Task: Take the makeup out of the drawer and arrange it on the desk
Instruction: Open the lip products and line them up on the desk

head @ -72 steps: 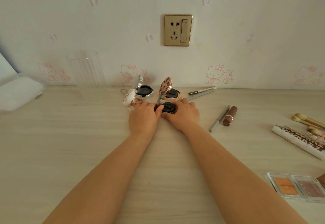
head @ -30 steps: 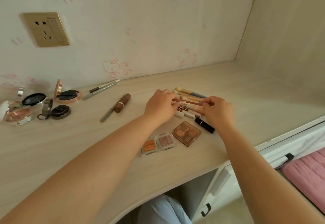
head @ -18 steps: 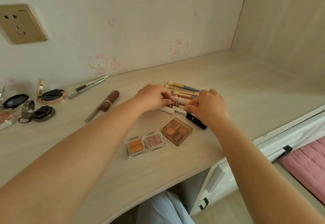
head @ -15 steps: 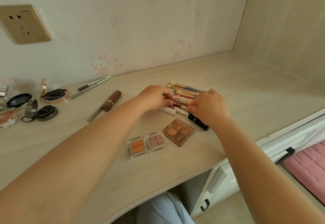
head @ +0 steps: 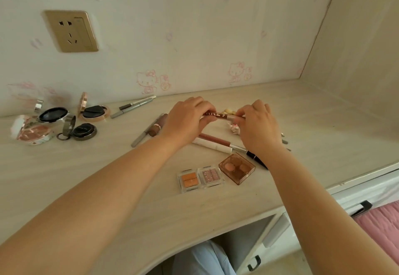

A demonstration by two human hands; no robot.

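Observation:
My left hand [head: 187, 119] and my right hand [head: 255, 126] hold the two ends of a long brown lettered makeup stick [head: 218, 115], lifted just above the desk [head: 86, 179]. Under it lie brush tips [head: 228, 110] and a small pink-white charm [head: 235, 128]. A brown lip pencil [head: 212, 139] and a white tube [head: 212, 145] lie below my hands. A black lipstick [head: 257, 159] sits by my right wrist. Three eyeshadow palettes [head: 214, 174] line up near the desk's front.
Open compacts [head: 91, 110] and cushion cases [head: 54, 113] cluster at the left by the wall. A brown lipstick [head: 158, 124] and grey pencils [head: 135, 107] lie between. A gold wall socket [head: 71, 30] is above. Drawer fronts with black handles [head: 254, 263] are below right.
Both hands left the black compact at the left and moved to the pile on the right. They have since lifted the brown lettered stick out of the pile.

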